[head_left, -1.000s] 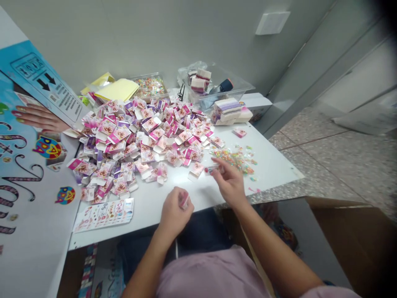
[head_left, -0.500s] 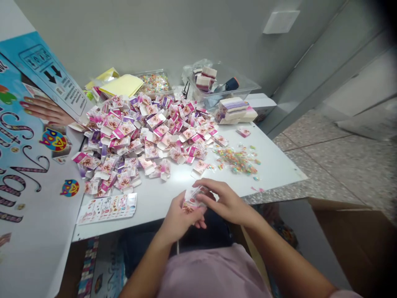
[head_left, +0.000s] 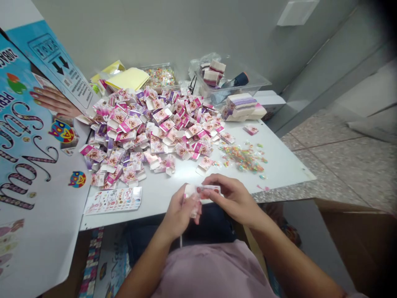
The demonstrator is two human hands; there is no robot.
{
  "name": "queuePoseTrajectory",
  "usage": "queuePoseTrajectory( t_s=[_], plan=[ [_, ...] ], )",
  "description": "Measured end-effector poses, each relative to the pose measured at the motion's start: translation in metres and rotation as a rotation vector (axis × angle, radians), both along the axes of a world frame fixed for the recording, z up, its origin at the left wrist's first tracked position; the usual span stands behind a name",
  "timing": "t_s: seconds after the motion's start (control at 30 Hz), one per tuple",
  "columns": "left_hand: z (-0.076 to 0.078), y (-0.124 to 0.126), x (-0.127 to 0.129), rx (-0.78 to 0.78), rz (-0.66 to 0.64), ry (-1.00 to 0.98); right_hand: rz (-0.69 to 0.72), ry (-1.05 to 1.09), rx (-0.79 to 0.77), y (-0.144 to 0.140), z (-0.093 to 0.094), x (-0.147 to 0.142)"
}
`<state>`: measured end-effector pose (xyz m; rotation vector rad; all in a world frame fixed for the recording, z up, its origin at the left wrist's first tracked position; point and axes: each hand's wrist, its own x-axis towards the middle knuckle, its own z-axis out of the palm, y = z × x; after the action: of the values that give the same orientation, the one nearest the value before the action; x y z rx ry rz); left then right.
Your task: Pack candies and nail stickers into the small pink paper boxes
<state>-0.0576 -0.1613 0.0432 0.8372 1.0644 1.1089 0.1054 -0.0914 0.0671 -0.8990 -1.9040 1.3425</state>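
My left hand (head_left: pixel 179 213) is closed around a small white-and-pink cardboard box (head_left: pixel 188 191), just past the table's front edge. Close beside it, my right hand (head_left: pixel 232 198) pinches a small white card with red marks (head_left: pixel 214 189). The card's left end meets the box; whether it is inside, I cannot tell. Fingers cover much of both things. A large heap of small pink and purple boxes (head_left: pixel 161 124) spreads over the table, many with flaps open. At the left front lies a stack of printed sticker sheets (head_left: pixel 113 201).
Tiny clear bags with colourful bits (head_left: pixel 243 157) lie on the white table (head_left: pixel 288 165). Behind stand a clear tub (head_left: pixel 257 82), stacks of flat boxes (head_left: pixel 240 105) and a tray of colourful pieces (head_left: pixel 161 76). A big printed carton (head_left: pixel 40 165) rises at left.
The card in my right hand has turned level and now shows to the right of the box. My hands are slightly farther apart. The view has shifted a little.
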Motion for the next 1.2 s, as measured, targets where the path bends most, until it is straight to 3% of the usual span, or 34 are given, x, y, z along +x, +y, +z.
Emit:
queuePoseTrajectory(
  t_s=[0.13, 0.23, 0.33, 0.4, 0.53, 0.6, 0.73, 0.93, 1.0, 1.1, 1.2],
  plan=[
    [-0.003, -0.001, 0.0, 0.03, -0.024, 0.035, 0.1, 0.02, 0.126, 0.0, 0.009, 0.002],
    [-0.004, -0.003, 0.003, 0.058, -0.006, 0.122, 0.216, -0.046, 0.214, 0.003, 0.021, 0.005],
    [-0.007, -0.006, 0.008, 0.055, -0.018, 0.087, 0.28, -0.144, 0.243, 0.005, 0.029, 0.005],
    [-0.01, -0.007, 0.01, 0.046, -0.014, 0.009, 0.228, -0.191, 0.262, 0.004, 0.028, -0.001],
    [-0.013, -0.005, 0.008, -0.054, 0.056, -0.207, -0.031, -0.091, 0.303, -0.007, 0.012, -0.018],
    [-0.013, -0.004, 0.006, -0.078, 0.084, -0.257, -0.04, -0.014, 0.373, -0.013, 0.005, -0.024],
    [-0.011, -0.005, 0.005, -0.022, 0.126, -0.14, 0.114, 0.011, 0.437, -0.014, 0.002, -0.02],
    [-0.012, -0.006, 0.015, -0.02, 0.085, -0.037, 0.403, -0.198, 0.289, 0.004, 0.018, -0.002],
    [-0.012, -0.005, 0.015, 0.004, 0.117, -0.047, 0.356, -0.219, 0.258, 0.003, 0.018, -0.001],
    [-0.01, -0.002, 0.012, 0.026, 0.165, -0.066, 0.085, -0.136, 0.238, -0.005, 0.004, -0.007],
    [-0.013, -0.001, 0.004, 0.01, 0.2, -0.027, -0.007, -0.114, 0.457, -0.016, -0.014, -0.016]
  ],
)
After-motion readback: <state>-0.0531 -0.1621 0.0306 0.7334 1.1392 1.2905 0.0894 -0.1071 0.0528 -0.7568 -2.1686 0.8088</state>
